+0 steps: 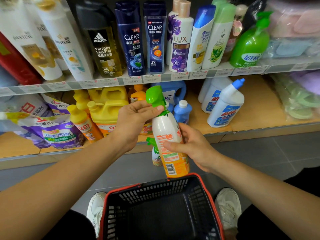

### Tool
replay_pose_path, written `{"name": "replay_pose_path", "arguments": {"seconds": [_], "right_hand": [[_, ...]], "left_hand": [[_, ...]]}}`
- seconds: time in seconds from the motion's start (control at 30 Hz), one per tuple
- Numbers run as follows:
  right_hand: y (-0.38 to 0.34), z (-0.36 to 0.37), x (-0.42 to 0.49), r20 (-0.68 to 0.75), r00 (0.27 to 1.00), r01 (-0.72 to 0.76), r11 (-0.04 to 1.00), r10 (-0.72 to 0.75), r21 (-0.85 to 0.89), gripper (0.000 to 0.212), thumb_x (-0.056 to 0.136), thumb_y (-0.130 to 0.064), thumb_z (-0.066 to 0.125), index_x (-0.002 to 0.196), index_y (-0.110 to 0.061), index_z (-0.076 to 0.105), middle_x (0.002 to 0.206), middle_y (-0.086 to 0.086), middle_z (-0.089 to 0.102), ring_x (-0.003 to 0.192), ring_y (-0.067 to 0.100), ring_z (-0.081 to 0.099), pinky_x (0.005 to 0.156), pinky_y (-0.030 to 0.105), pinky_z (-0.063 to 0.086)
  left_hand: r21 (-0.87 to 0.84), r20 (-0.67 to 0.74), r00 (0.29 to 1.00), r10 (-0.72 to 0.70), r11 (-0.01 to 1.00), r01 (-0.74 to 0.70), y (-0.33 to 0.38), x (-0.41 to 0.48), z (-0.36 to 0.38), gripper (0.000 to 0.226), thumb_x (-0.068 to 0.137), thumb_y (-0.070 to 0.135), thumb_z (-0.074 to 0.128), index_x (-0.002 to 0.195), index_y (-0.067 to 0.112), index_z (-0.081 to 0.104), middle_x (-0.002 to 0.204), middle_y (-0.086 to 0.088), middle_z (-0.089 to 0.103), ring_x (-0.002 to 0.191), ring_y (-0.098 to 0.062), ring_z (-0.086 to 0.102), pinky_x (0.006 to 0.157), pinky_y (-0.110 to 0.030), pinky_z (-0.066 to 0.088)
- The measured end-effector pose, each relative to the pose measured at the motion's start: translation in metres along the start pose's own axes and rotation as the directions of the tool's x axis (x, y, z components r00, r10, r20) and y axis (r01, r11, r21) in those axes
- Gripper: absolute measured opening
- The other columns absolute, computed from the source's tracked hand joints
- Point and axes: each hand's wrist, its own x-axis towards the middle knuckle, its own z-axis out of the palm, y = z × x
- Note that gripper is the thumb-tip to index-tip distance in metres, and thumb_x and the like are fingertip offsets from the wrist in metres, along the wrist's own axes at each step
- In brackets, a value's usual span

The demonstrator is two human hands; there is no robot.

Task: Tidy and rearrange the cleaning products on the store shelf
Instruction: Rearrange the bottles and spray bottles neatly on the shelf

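Head camera: above the basket (155,189), my left hand (133,122) gripped the green nozzle (155,96) of the spray bottle (166,132); my right hand (194,146) clasped its body

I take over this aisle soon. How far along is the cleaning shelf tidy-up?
Looks done: the yellow jugs stand grouped on the lower shelf. In hand: the left hand grips the spray bottle at its neck, the right hand its body, above the basket. Still to do: a second sprayer stands below the shelf edge, purple bags lie slumped, a white toilet cleaner leans.
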Motion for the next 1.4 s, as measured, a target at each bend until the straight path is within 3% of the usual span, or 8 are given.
{"name": "replay_pose_path", "arguments": {"seconds": [0.23,0.37,0.57,0.8,1.03,1.1,1.27,1.4], "right_hand": [[-0.004,-0.004,-0.001,0.064,0.995,-0.076,0.997,0.074,0.026,0.051,0.074,-0.025,0.082,0.121,-0.021,0.064,0.116,0.003,0.073,0.109,0.022,0.070,0.091,0.039,0.057],[-0.005,-0.004,-0.002,0.066,0.993,-0.103,0.994,0.101,0.027,0.050,0.074,-0.025,0.079,0.121,-0.019,0.064,0.113,0.003,0.074,0.107,0.022,0.070,0.089,0.038,0.056],[-0.001,-0.003,-0.002,0.037,0.996,-0.086,0.996,0.086,-0.010,0.047,0.075,-0.025,0.081,0.119,-0.021,0.065,0.113,0.002,0.074,0.106,0.020,0.071,0.092,0.040,0.057],[0.002,0.000,-0.001,-0.058,0.997,0.037,0.977,-0.050,-0.212,0.049,0.072,-0.025,0.089,0.116,-0.024,0.067,0.109,-0.003,0.075,0.101,0.016,0.072,0.090,0.046,0.058],[0.000,0.005,-0.006,-0.183,0.970,0.070,0.908,-0.158,-0.414,0.057,0.062,-0.044,0.090,0.111,-0.027,0.068,0.101,-0.005,0.075,0.093,0.011,0.071,0.081,0.043,0.060],[-0.001,0.008,-0.007,-0.214,0.957,0.062,0.858,-0.196,-0.509,0.058,0.060,-0.052,0.087,0.109,-0.028,0.068,0.100,-0.006,0.072,0.092,0.010,0.069,0.079,0.042,0.059],[-0.004,0.010,-0.009,-0.260,0.920,0.024,0.705,-0.292,-0.709,0.061,0.056,-0.064,0.079,0.107,-0.032,0.066,0.092,-0.012,0.060,0.085,0.003,0.059,0.070,0.031,0.052],[-0.005,0.003,-0.007,-0.236,0.957,0.017,0.843,-0.169,-0.537,0.055,0.060,-0.050,0.087,0.108,-0.029,0.069,0.098,-0.008,0.072,0.090,0.009,0.068,0.078,0.041,0.058]], "left_hand": [[0.047,0.189,0.978,-0.093,0.995,0.085,0.001,-0.003,0.003,0.020,0.089,0.032,0.065,0.101,0.020,0.075,0.101,0.000,0.076,0.090,-0.010,0.072,0.072,-0.021,0.056],[0.084,0.142,0.986,-0.082,0.994,0.071,0.000,-0.005,0.004,0.023,0.087,0.031,0.066,0.105,0.018,0.074,0.098,0.003,0.077,0.087,-0.008,0.072,0.069,-0.020,0.056],[0.132,0.052,0.998,0.038,0.990,-0.045,-0.003,-0.004,0.004,0.013,0.072,0.025,0.081,0.084,0.032,0.081,0.092,0.002,0.080,0.086,-0.013,0.076,0.066,-0.021,0.058],[0.254,-0.094,0.983,0.159,0.958,-0.130,-0.008,-0.002,0.001,0.021,0.063,0.033,0.089,0.074,0.020,0.077,0.078,-0.002,0.078,0.071,-0.014,0.075,0.060,-0.021,0.056],[0.371,-0.131,0.978,0.165,0.923,-0.106,-0.012,-0.003,0.003,0.034,0.071,0.040,0.087,0.089,0.012,0.079,0.083,-0.009,0.078,0.078,-0.025,0.075,0.071,-0.043,0.062],[0.468,-0.166,0.967,0.193,0.879,-0.096,-0.014,-0.002,0.003,0.042,0.071,0.047,0.087,0.083,0.007,0.078,0.075,-0.013,0.075,0.073,-0.034,0.071,0.068,-0.053,0.060],[0.592,-0.240,0.954,0.178,0.806,-0.001,-0.016,-0.002,0.004,0.070,0.055,0.074,0.075,0.072,0.006,0.073,0.067,-0.013,0.072,0.067,-0.037,0.071,0.058,-0.056,0.058],[0.495,-0.155,0.983,0.096,0.869,-0.007,-0.016,-0.001,0.003,0.040,0.078,0.045,0.082,0.087,0.007,0.076,0.080,-0.014,0.076,0.075,-0.033,0.075,0.067,-0.054,0.062]]}}
